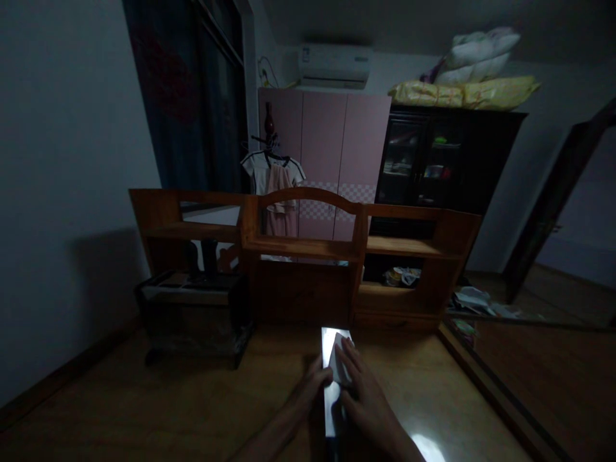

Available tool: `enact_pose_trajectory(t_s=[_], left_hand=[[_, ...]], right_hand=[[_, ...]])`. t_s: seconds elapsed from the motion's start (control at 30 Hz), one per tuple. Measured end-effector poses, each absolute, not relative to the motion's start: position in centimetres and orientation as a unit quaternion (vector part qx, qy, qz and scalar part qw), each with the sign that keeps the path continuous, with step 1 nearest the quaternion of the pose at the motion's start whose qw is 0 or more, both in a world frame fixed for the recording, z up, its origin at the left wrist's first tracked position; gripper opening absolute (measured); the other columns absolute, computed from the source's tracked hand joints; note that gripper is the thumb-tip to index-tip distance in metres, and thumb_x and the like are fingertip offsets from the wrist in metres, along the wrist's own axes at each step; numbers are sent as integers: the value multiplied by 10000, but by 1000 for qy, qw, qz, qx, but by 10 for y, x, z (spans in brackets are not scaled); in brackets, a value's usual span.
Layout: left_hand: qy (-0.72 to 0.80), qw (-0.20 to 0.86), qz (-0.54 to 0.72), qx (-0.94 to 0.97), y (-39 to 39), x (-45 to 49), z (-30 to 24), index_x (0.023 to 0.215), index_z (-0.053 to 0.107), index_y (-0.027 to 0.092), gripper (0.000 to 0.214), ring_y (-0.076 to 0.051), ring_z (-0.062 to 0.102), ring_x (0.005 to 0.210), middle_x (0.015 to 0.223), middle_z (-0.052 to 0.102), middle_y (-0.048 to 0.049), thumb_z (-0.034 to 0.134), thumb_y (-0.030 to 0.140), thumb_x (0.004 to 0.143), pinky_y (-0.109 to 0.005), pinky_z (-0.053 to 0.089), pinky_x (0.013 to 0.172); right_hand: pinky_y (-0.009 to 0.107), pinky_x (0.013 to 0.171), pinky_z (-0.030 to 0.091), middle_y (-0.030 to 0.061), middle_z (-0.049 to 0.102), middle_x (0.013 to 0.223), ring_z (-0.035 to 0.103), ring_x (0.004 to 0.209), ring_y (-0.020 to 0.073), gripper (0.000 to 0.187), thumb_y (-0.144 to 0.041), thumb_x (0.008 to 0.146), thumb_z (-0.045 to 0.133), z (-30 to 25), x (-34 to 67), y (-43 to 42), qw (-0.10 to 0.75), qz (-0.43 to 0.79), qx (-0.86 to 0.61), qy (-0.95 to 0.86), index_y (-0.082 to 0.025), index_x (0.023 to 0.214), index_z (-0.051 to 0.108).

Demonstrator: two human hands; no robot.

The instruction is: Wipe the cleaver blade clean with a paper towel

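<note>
In a dim room, both hands meet over a narrow bright object, seemingly a lit phone [331, 393], lying on a wooden desk [202, 398]. My left hand [308, 393] rests against its left edge, fingers curled at the side. My right hand [363, 388] lies over its right part with fingers stretched flat, pressing a small white cloth or paper [342, 366] onto the upper end. The lower part of the bright object runs between my wrists.
A wooden shelf unit [308, 247] stands at the desk's back edge. A dark box-like thing [192, 314] sits at back left. Beyond are a pink wardrobe [337, 147], hanging clothes [274, 186], a dark cabinet [447, 160] topped with bedding, and an air conditioner [334, 64].
</note>
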State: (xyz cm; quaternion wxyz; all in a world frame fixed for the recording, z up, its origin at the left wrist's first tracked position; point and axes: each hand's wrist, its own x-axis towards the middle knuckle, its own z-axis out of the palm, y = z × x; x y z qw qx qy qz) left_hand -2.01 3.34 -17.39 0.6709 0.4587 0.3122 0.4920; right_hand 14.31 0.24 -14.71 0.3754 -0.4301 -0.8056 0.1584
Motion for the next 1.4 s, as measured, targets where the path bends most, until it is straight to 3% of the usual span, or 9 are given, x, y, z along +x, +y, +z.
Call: enact_pose_trajectory(t_s=[0.23,0.37,0.63,0.77,0.93,1.03,1.23,1.4], left_hand=[[336,670,494,441,39,-22,-185,1168,589,149,460,-165,573,784,876,643,-21,563,252,720,-244,431,716],[337,675,493,433,41,-21,-188,1091,599,147,416,-145,546,722,815,625,-2,570,236,686,-229,409,665],[366,660,491,435,39,-22,-186,956,612,145,313,-149,539,717,772,606,3,574,258,667,-237,407,679],[369,656,489,441,38,-23,-183,1029,609,150,361,-162,558,753,816,628,-5,572,261,687,-240,411,688],[358,676,461,450,41,-23,-187,1140,578,145,453,-167,584,760,862,649,-24,589,223,694,-241,416,674],[329,685,459,460,41,-24,-189,1210,548,153,498,-181,606,806,940,658,-48,596,208,717,-251,430,684],[271,707,453,470,34,-26,-177,1250,527,141,584,-270,598,1042,1136,644,-109,703,177,694,-338,455,877],[270,694,458,486,28,-25,-164,1256,526,139,590,-280,596,1069,1202,621,-126,757,251,725,-347,453,909]], right_hand=[[426,1046,420,102,499,1389,484,1265,266,383,-284,880,545,-136,139,-3,423,140,-438,-780,-235,1256,601],[378,964,498,95,569,1318,588,1149,253,277,-301,883,559,-138,138,-2,442,166,-433,-768,-240,1119,689],[383,951,496,99,628,1235,617,1099,246,246,-335,912,527,-133,140,-5,439,212,-427,-762,-232,1017,724],[381,935,494,108,650,1188,615,1090,255,239,-335,914,518,-131,141,-6,454,210,-421,-757,-213,974,715],[369,891,510,100,678,1115,645,1012,250,285,-316,905,527,-139,140,-3,458,212,-436,-745,-217,1146,644],[369,874,512,91,689,1085,650,994,258,257,-325,903,534,-143,141,0,466,225,-447,-730,-221,1101,660],[347,839,516,74,705,1029,663,949,250,226,-346,898,551,-140,141,2,489,250,-456,-701,-242,1049,683],[362,868,501,85,698,1059,649,985,256,232,-339,894,560,-138,141,1,490,277,-460,-687,-230,1057,684]])
